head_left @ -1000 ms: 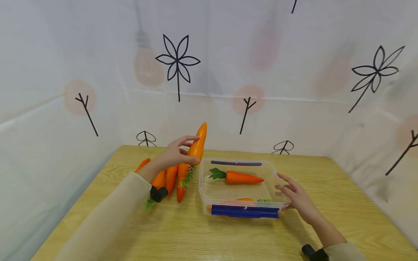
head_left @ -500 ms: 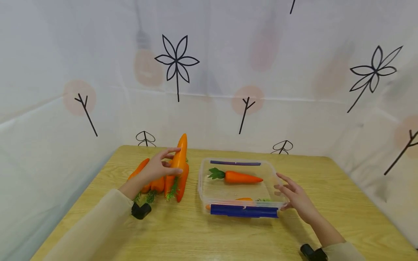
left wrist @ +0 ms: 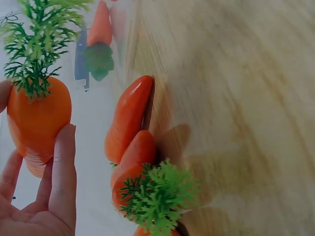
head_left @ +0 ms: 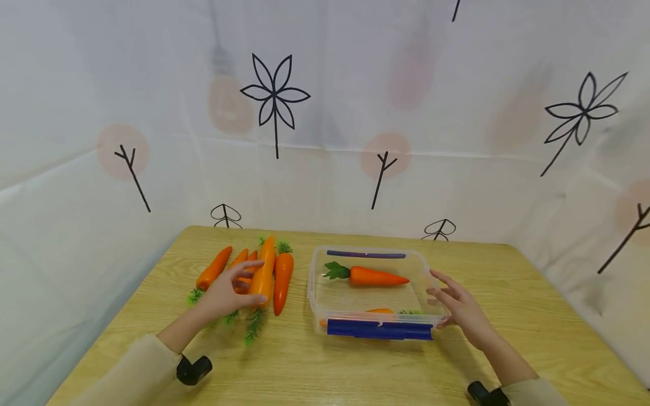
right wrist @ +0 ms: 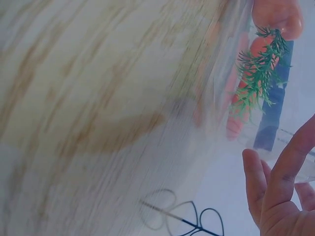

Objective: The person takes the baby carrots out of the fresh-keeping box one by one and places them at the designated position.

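Observation:
My left hand (head_left: 225, 290) grips an orange toy carrot (head_left: 263, 276) between thumb and fingers, its pointed end away from me and its green top (head_left: 254, 324) hanging toward me. In the left wrist view the fingers wrap the thick end of this carrot (left wrist: 39, 115). Several other toy carrots lie beside and under it, among them a redder carrot (head_left: 282, 282) on the right. My right hand (head_left: 469, 313) rests its fingers at the right end of a clear plastic box (head_left: 310, 282). The right wrist view shows those fingers (right wrist: 281, 169) fairly straight.
Inside the box lie an orange carrot (head_left: 378, 276) with a leafy top and another carrot (head_left: 381, 310) near the front wall. A blue latch (head_left: 381, 329) runs along the box's front. The wooden table (head_left: 325, 372) ends at a patterned white cloth (head_left: 325, 186).
My left hand has moved left and down with the carrot, from beside the box to over the carrot pile. The right hand and the box have stayed put.

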Tool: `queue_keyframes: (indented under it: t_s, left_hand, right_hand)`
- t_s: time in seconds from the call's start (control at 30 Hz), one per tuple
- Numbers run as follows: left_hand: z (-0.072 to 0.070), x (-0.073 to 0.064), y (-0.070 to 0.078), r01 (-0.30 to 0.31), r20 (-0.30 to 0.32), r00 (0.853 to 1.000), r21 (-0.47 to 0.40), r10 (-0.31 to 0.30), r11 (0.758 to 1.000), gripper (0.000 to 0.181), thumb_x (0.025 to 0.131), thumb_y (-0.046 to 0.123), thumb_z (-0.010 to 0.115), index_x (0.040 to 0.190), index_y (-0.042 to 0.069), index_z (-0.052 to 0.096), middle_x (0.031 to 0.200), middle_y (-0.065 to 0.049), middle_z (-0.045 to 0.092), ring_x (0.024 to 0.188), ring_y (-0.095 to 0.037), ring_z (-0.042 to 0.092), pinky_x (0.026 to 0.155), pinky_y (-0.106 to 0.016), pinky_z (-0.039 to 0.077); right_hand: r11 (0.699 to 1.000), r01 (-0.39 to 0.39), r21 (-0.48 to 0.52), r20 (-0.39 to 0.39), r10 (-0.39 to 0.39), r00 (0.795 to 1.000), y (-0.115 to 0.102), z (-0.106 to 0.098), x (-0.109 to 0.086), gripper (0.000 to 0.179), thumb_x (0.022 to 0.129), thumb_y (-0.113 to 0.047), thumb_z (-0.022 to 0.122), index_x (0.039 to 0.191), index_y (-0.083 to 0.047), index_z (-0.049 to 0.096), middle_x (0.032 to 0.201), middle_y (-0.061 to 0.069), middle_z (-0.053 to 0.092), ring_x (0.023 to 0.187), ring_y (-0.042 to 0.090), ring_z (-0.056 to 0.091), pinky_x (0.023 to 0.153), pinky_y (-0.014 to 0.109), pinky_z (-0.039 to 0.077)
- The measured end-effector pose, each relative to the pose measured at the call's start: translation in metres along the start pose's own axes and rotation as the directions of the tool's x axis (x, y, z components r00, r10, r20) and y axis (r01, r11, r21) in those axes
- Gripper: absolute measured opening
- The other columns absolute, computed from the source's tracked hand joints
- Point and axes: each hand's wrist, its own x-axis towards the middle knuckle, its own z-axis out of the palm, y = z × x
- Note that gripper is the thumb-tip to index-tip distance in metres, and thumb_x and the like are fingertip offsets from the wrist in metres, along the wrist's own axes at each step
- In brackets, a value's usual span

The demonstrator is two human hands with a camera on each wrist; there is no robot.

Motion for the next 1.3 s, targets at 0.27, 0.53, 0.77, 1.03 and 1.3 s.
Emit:
queue_keyframes:
  t_s: [0.27,0.53,0.77,1.03,1.3]
  left_hand:
    - [0.002,-0.020,-0.003,0.035,0.012,0.999,0.029,-0.035,0.999,0.072,0.073,0.027,0.081,0.136,0.018,0.047,0.123,-0.017,0.051,0.097,-0.026,0.056,0.069,-0.033,0.050]
    - [0.008,-0.033,-0.011,0.092,0.108,0.990,-0.001,-0.091,0.996,0.073,0.073,0.025,0.081,0.136,0.012,0.048,0.116,-0.015,0.053,0.092,-0.024,0.056,0.068,-0.034,0.051]
    - [0.015,-0.037,-0.014,0.134,0.145,0.980,0.012,-0.134,0.991,0.073,0.071,0.024,0.083,0.133,0.008,0.049,0.109,-0.014,0.055,0.089,-0.023,0.057,0.070,-0.035,0.050]
    - [0.022,-0.036,-0.018,0.156,0.129,0.978,0.069,-0.164,0.985,0.071,0.069,0.028,0.084,0.131,0.011,0.053,0.106,-0.010,0.057,0.088,-0.020,0.057,0.071,-0.034,0.050]
    - [0.028,-0.035,-0.014,0.208,0.104,0.971,0.063,-0.213,0.976,0.071,0.069,0.033,0.083,0.128,0.008,0.054,0.103,-0.009,0.055,0.072,-0.020,0.059,0.059,-0.035,0.051]
  right_hand:
    - [1.000,0.015,-0.004,0.002,-0.015,1.000,0.002,0.000,-0.001,0.055,0.102,-0.026,0.041,0.148,-0.006,0.020,0.131,0.036,0.037,0.109,0.040,0.052,0.055,0.042,0.054]
    - [1.000,0.020,0.002,0.004,-0.020,1.000,0.002,0.000,0.000,0.055,0.101,-0.025,0.041,0.148,-0.005,0.020,0.130,0.036,0.037,0.109,0.040,0.052,0.054,0.043,0.054]
    - [1.000,0.025,0.009,0.006,-0.025,1.000,0.002,0.000,-0.001,0.055,0.102,-0.025,0.041,0.148,-0.004,0.019,0.131,0.036,0.036,0.109,0.040,0.052,0.054,0.043,0.054]
    - [1.000,0.027,0.009,0.007,-0.027,1.000,0.002,0.000,-0.001,0.055,0.101,-0.025,0.041,0.148,-0.005,0.020,0.130,0.035,0.037,0.106,0.030,0.057,0.055,0.043,0.054]
    - [1.000,0.024,0.014,0.014,-0.024,1.000,-0.001,0.000,-0.002,0.055,0.102,-0.024,0.040,0.148,-0.004,0.019,0.129,0.035,0.037,0.099,0.012,0.059,0.055,0.044,0.053]
